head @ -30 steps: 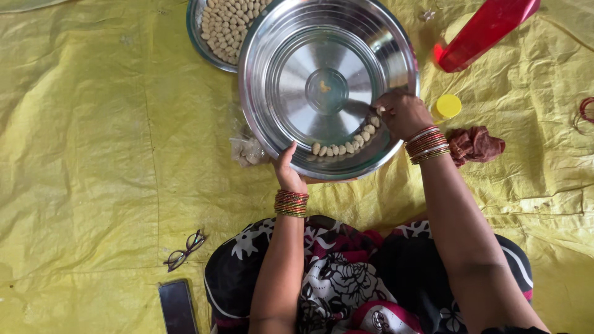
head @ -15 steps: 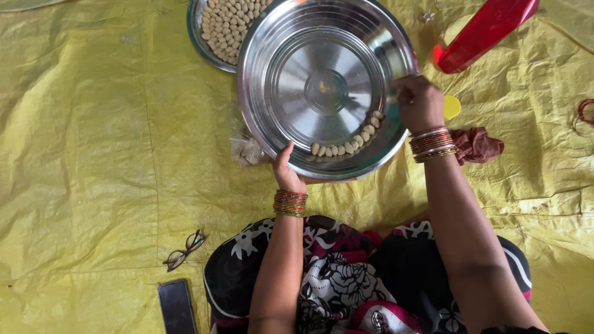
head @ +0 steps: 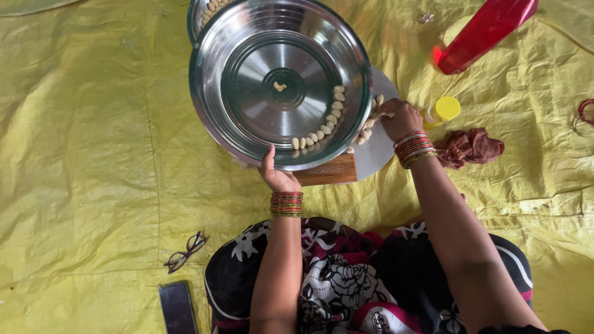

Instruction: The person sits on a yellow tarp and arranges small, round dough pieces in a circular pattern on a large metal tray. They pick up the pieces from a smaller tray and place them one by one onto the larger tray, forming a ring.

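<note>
My left hand [head: 277, 175] grips the near rim of a large steel basin [head: 247, 133], holding it tilted. A curved row of small pale dough pieces [head: 322, 127] lies inside it, with one lone piece at its centre. My right hand [head: 399, 117] rests just right of the basin, fingers closed over pale pieces [head: 370, 124] lying on a flat steel plate [head: 377, 154]. A ridged wooden board [head: 328, 171] sits under the basin's near edge.
A second steel dish with several pale pieces [head: 207, 12] peeks out behind the basin. A red bottle [head: 482, 34], a yellow-capped jar [head: 442, 110] and a brown cloth [head: 470, 147] lie at the right. Spectacles [head: 184, 252] and a phone [head: 178, 307] lie on the yellow sheet [head: 80, 154].
The basin has shifted left and away, uncovering the flat plate and wooden board beneath. My right hand has left the basin's rim and dropped to the pieces on the plate.
</note>
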